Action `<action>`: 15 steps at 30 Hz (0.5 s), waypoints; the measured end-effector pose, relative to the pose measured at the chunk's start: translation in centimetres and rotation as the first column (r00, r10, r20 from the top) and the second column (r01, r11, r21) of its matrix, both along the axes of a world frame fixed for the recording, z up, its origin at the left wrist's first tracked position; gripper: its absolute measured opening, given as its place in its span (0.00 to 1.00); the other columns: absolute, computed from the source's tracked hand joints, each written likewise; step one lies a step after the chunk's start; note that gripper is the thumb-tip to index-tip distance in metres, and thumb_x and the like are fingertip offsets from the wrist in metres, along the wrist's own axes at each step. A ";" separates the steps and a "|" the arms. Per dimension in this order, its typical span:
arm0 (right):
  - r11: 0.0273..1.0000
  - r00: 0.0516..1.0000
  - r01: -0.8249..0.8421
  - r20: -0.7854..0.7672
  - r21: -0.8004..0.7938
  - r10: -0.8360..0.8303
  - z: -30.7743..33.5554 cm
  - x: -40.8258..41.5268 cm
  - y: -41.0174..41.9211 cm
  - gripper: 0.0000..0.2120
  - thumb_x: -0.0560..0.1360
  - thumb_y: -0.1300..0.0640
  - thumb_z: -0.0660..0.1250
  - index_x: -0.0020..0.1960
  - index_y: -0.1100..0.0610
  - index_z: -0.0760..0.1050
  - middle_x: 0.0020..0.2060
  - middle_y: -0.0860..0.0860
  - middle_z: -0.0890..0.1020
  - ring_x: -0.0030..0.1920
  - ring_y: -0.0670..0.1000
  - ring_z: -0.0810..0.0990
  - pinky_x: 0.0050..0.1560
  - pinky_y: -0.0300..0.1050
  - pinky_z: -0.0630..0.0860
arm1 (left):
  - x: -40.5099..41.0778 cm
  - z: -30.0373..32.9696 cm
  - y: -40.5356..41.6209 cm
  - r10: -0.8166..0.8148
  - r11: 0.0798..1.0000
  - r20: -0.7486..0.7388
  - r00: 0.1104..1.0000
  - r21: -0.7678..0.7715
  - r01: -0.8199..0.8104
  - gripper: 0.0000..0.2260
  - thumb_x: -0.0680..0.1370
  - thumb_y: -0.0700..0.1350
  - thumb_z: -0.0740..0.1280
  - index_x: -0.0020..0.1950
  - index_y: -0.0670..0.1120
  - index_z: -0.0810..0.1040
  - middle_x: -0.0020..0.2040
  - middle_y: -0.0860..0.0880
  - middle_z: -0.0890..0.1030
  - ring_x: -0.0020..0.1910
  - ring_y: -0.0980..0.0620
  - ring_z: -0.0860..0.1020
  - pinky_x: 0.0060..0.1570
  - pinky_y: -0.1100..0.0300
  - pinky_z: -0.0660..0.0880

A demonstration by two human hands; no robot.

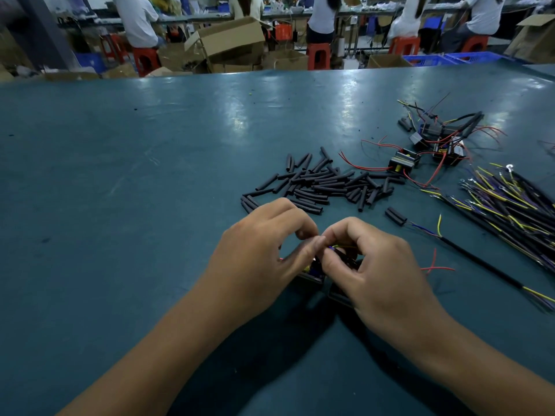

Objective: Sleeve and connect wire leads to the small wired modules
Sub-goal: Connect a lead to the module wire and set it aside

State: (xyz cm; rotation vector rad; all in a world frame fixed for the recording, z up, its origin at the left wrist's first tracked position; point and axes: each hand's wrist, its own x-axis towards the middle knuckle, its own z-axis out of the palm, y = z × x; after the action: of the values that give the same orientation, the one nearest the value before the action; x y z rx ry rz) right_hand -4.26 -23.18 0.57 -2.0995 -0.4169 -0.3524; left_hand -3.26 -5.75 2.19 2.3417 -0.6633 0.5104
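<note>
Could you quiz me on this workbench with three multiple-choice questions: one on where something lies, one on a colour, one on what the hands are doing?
1. Where is the pile of black sleeves?
A. Just beyond the hands
B. Inside a cardboard box
C. On a stool

2. What colour is the table?
A. White
B. Teal
C. Orange

3. What are the left hand and right hand doing?
A. Resting flat and apart
B. Pinching small wires together between them
C. Lifting a box

Answers: 1 A, the sleeves lie loose on the table past the fingertips. 2 B, the top is blue-green. 3 B, both hands' fingers curl and meet over a small module.
</note>
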 end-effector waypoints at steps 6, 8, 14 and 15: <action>0.999 0.999 -0.037 0.020 -0.024 0.037 -0.2 -0.2 0.0 0.04 0.75 0.62 0.72 0.45 0.53 0.79 0.37 0.43 0.81 0.41 0.43 0.79 0.39 0.28 0.70 | -0.1 0.8 0.3 -0.060 0.992 -0.186 0.981 0.097 0.079 0.07 0.82 0.46 0.63 0.44 0.51 0.72 0.40 0.58 0.72 0.41 0.61 0.71 0.40 0.70 0.65; 0.998 0.998 -0.049 0.042 -0.043 0.051 -0.3 -0.3 0.1 0.03 0.75 0.61 0.71 0.46 0.55 0.78 0.38 0.43 0.80 0.41 0.41 0.78 0.39 0.28 0.69 | -0.3 0.8 0.3 -0.054 0.996 -0.261 0.964 0.055 0.071 0.08 0.83 0.46 0.63 0.44 0.49 0.73 0.38 0.57 0.73 0.39 0.60 0.71 0.38 0.69 0.66; 0.991 0.992 -0.075 0.091 -0.114 0.085 -0.5 -0.4 0.3 0.01 0.76 0.56 0.68 0.46 0.54 0.77 0.37 0.39 0.76 0.37 0.36 0.74 0.37 0.27 0.66 | -0.2 0.9 0.0 -0.026 0.982 -0.538 0.843 -0.170 -0.078 0.12 0.81 0.48 0.65 0.39 0.46 0.76 0.26 0.58 0.69 0.25 0.59 0.64 0.29 0.62 0.62; 0.989 0.991 -0.077 0.096 -0.129 0.090 -0.5 -0.4 0.3 0.01 0.76 0.56 0.67 0.47 0.53 0.76 0.37 0.38 0.75 0.37 0.36 0.74 0.37 0.27 0.66 | -0.3 1.1 0.0 -0.015 0.983 -0.545 0.838 -0.163 -0.089 0.12 0.81 0.48 0.65 0.39 0.46 0.76 0.25 0.59 0.68 0.24 0.59 0.64 0.28 0.63 0.61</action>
State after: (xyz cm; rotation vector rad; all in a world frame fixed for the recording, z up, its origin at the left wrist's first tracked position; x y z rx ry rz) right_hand -4.62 -22.91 0.09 -2.1845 -0.5989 -0.3934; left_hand -3.53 -5.76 3.26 2.1739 -0.2827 -0.0941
